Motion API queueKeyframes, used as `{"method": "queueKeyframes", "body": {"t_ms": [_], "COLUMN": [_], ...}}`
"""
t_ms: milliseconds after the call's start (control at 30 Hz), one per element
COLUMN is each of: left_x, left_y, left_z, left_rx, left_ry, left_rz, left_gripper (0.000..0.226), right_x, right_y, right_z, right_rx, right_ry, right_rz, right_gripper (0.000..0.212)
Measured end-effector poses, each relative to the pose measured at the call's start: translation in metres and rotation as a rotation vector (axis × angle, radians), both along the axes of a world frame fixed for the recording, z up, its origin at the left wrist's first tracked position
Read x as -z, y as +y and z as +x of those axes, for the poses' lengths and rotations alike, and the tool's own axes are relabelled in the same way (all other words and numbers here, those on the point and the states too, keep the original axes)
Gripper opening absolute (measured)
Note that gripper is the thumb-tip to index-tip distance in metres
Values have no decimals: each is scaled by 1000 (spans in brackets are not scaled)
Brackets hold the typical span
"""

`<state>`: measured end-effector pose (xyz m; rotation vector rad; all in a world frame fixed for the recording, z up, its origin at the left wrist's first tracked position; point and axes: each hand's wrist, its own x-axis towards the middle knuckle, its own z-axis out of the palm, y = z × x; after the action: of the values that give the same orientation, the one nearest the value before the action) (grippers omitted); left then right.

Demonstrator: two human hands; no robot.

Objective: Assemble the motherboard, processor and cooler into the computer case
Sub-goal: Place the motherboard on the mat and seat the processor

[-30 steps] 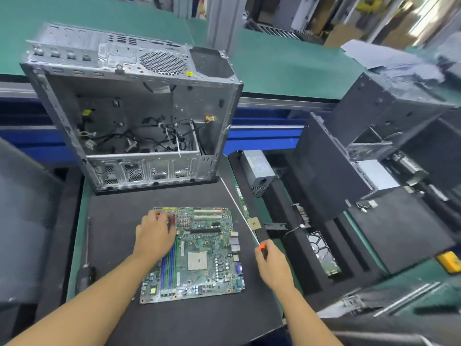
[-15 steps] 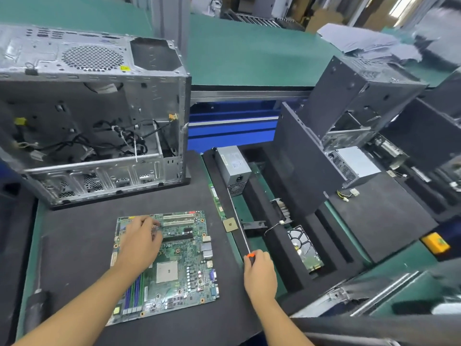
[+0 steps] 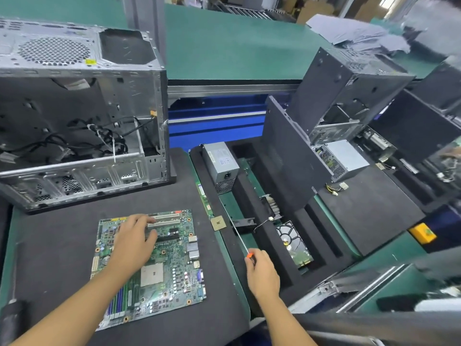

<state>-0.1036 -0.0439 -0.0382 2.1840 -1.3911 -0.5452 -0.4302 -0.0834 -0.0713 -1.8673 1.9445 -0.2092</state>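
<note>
A green motherboard (image 3: 172,268) lies flat on the black foam mat (image 3: 62,245) in front of me. My left hand (image 3: 132,242) rests on its upper left part with fingers spread and nearly straight. My right hand (image 3: 262,273) grips the orange-tipped handle of a long thin screwdriver (image 3: 239,236) at the mat's right edge. A small gold processor (image 3: 218,223) lies just beyond the board's far right corner. The open silver computer case (image 3: 82,121) stands at the back left, loose cables inside. A finned cooler (image 3: 270,204) sits in the foam tray to the right.
A grey power supply (image 3: 220,163) and a hard drive (image 3: 295,242) lie in slots of the black foam tray (image 3: 252,193). A second dark case (image 3: 331,101) with its side panel leaning stands at the right. A black tool handle (image 3: 12,318) lies at the mat's left edge.
The view has shifted left to right, so the case now sits farther left. Both hands have stayed where they were on the motherboard and the screwdriver.
</note>
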Motion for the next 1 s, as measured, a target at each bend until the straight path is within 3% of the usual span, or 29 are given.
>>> {"method": "queueKeyframes", "body": {"t_ms": [133,300,533,600,667,767,867,1000], "left_x": [-2,-8,-11,-8,-4,-2,-1,2], "left_y": [-2,-1,11,17,23,30,41,59], "left_z": [1,-5,11,18,25,34,44,58], "left_rx": [-14,1,-23,-52,-89,-162,-239,-368], "left_ry": [18,17,42,32,2,-20,-25,77], "left_rz": [1,-9,-59,-46,-9,79,144,229], "left_gripper": [24,24,21,21,21,21,25,37], "right_x": [4,18,34,28,16,-8,-28,-35], "right_y": [-9,-23,-32,-32,-31,-35,-54,-81], "right_z": [-18,-14,-16,-11,2,36,72,99], "right_rx": [100,137,198,201,200,18,-312,-582], "right_ry": [-90,-295,-244,-194,-158,-182,-155,163], "right_rz": [41,306,445,405,176,-140,-37,43], "right_gripper": [14,14,25,32,33,27,31,64]}}
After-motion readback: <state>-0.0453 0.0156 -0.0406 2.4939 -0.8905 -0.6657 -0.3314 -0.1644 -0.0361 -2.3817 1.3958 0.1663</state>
